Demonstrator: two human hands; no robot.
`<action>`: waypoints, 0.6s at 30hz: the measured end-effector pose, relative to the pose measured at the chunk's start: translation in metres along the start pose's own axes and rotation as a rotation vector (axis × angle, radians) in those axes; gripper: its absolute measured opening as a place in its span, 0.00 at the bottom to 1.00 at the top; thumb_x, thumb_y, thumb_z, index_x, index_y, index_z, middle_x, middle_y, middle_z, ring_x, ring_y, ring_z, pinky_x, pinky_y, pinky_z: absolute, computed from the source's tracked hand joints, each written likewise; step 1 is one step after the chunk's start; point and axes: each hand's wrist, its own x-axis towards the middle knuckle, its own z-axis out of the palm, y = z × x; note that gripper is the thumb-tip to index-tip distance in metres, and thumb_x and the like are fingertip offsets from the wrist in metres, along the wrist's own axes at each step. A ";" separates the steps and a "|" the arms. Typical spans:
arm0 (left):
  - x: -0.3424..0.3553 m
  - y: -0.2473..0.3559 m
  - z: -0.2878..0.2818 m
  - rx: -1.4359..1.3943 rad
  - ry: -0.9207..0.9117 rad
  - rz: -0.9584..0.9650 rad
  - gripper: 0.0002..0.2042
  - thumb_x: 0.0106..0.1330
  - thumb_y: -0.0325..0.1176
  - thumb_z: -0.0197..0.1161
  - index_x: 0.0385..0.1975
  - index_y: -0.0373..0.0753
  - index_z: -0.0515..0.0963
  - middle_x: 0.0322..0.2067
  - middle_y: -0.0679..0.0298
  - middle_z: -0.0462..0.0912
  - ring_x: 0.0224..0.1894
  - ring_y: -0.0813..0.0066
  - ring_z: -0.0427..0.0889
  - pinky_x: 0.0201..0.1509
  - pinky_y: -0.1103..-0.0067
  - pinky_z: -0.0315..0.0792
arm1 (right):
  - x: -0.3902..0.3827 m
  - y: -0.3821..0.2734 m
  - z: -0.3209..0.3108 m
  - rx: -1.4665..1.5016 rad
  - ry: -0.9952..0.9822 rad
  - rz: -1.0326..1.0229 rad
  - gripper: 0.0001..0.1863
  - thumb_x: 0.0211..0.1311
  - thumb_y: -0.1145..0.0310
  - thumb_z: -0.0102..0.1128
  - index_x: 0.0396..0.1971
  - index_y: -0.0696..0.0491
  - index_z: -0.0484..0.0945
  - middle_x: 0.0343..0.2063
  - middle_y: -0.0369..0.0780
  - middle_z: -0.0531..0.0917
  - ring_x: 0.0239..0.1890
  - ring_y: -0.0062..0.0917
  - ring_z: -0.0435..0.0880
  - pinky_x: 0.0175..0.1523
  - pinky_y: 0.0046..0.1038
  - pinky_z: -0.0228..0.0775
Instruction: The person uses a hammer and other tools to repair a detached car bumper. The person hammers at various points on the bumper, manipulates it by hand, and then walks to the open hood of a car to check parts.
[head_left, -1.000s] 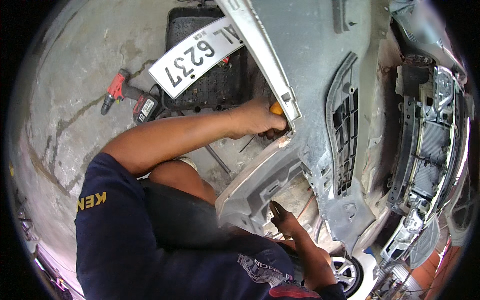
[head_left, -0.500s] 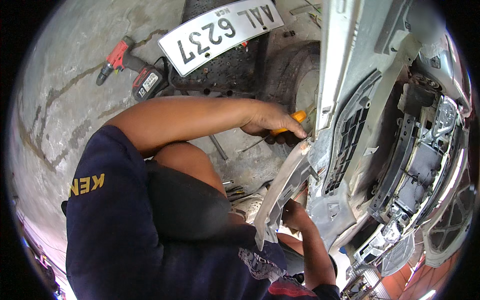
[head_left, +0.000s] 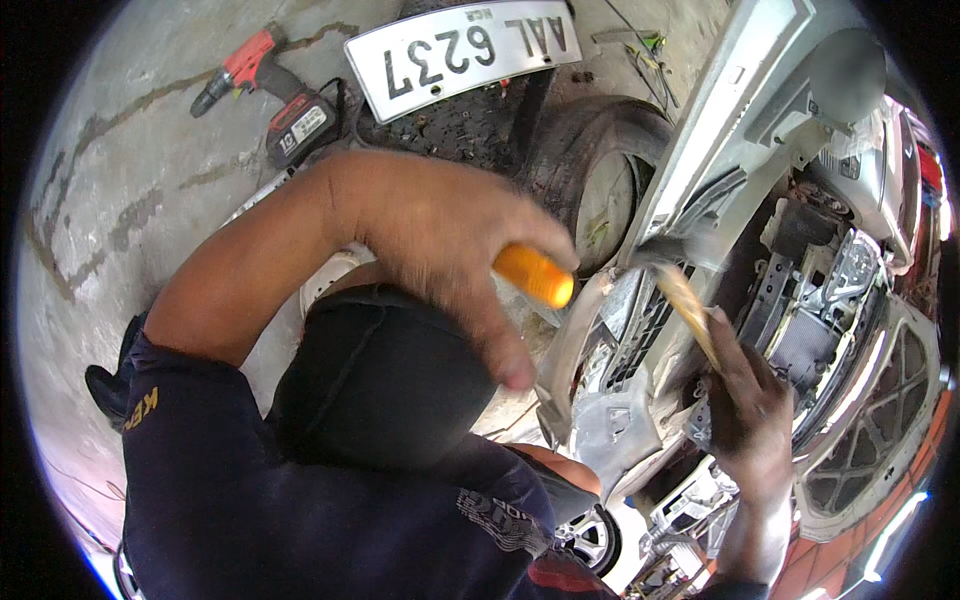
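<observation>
My left hand [head_left: 450,230] grips the orange handle of a screwdriver [head_left: 535,277]; its shaft is hidden in this view. The hand is over my bent knee [head_left: 385,370], with the thumb pointing down. Out to the right, my right hand [head_left: 745,400] is closed around the wooden handle of a hammer [head_left: 690,310]. The hammer's dark head is smeared by motion and appears near the screwdriver handle, apart from it. Beneath both tools lies a silver car bumper [head_left: 615,430] with a black grille insert, standing partly on edge.
A red and black cordless drill [head_left: 265,85] lies on the concrete floor at the far left. Beyond my left hand are a licence plate [head_left: 460,60] on a dark panel and a tyre [head_left: 590,160]. At right stands a car with its front stripped, radiator [head_left: 808,345] exposed.
The right hand has come out from beside the bumper and swung right, now with a hammer in it. My left hand has lifted toward me, still gripping the screwdriver.
</observation>
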 end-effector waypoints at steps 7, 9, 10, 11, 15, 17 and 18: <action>-0.026 0.043 0.025 0.246 0.074 0.125 0.47 0.45 0.62 0.80 0.65 0.41 0.74 0.41 0.41 0.86 0.47 0.43 0.86 0.53 0.60 0.80 | 0.037 -0.038 -0.003 -0.304 -0.036 -0.054 0.44 0.55 0.84 0.55 0.75 0.41 0.66 0.27 0.43 0.78 0.24 0.36 0.84 0.30 0.41 0.78; -0.019 0.052 0.028 0.284 0.043 0.072 0.42 0.47 0.59 0.80 0.60 0.41 0.78 0.37 0.44 0.87 0.44 0.46 0.87 0.50 0.59 0.80 | 0.047 -0.043 -0.009 -0.462 -0.262 -0.025 0.43 0.57 0.82 0.54 0.76 0.43 0.64 0.29 0.45 0.80 0.27 0.38 0.87 0.32 0.42 0.81; -0.014 0.052 0.028 0.313 0.028 0.071 0.40 0.48 0.58 0.80 0.59 0.41 0.79 0.37 0.45 0.87 0.43 0.47 0.88 0.50 0.59 0.80 | 0.057 -0.047 -0.011 -0.504 -0.451 0.054 0.42 0.59 0.80 0.53 0.76 0.43 0.62 0.31 0.48 0.81 0.30 0.43 0.89 0.35 0.43 0.84; -0.011 0.053 0.028 0.342 0.013 0.069 0.39 0.48 0.58 0.80 0.58 0.41 0.79 0.37 0.46 0.87 0.42 0.48 0.88 0.49 0.60 0.80 | 0.059 -0.048 -0.015 -0.495 -0.449 0.062 0.42 0.59 0.80 0.53 0.76 0.43 0.62 0.31 0.48 0.82 0.30 0.43 0.88 0.36 0.43 0.84; -0.014 0.046 0.034 0.247 0.077 0.119 0.35 0.49 0.56 0.80 0.54 0.40 0.81 0.34 0.48 0.88 0.39 0.50 0.89 0.47 0.60 0.80 | 0.057 -0.044 -0.014 -0.451 -0.416 0.065 0.41 0.60 0.80 0.53 0.76 0.42 0.61 0.33 0.49 0.83 0.30 0.44 0.88 0.37 0.44 0.83; -0.014 0.045 0.032 0.181 0.047 0.088 0.33 0.49 0.55 0.80 0.52 0.40 0.82 0.33 0.50 0.88 0.39 0.51 0.89 0.46 0.60 0.81 | 0.049 -0.039 -0.005 -0.441 -0.368 0.071 0.42 0.59 0.80 0.55 0.76 0.42 0.62 0.32 0.48 0.82 0.30 0.43 0.87 0.36 0.44 0.82; -0.012 0.043 0.032 0.187 0.063 0.117 0.32 0.50 0.54 0.80 0.50 0.40 0.82 0.33 0.51 0.88 0.39 0.51 0.89 0.46 0.61 0.81 | 0.043 -0.038 -0.001 -0.442 -0.344 0.079 0.42 0.58 0.80 0.57 0.75 0.41 0.64 0.31 0.47 0.81 0.30 0.43 0.87 0.36 0.43 0.82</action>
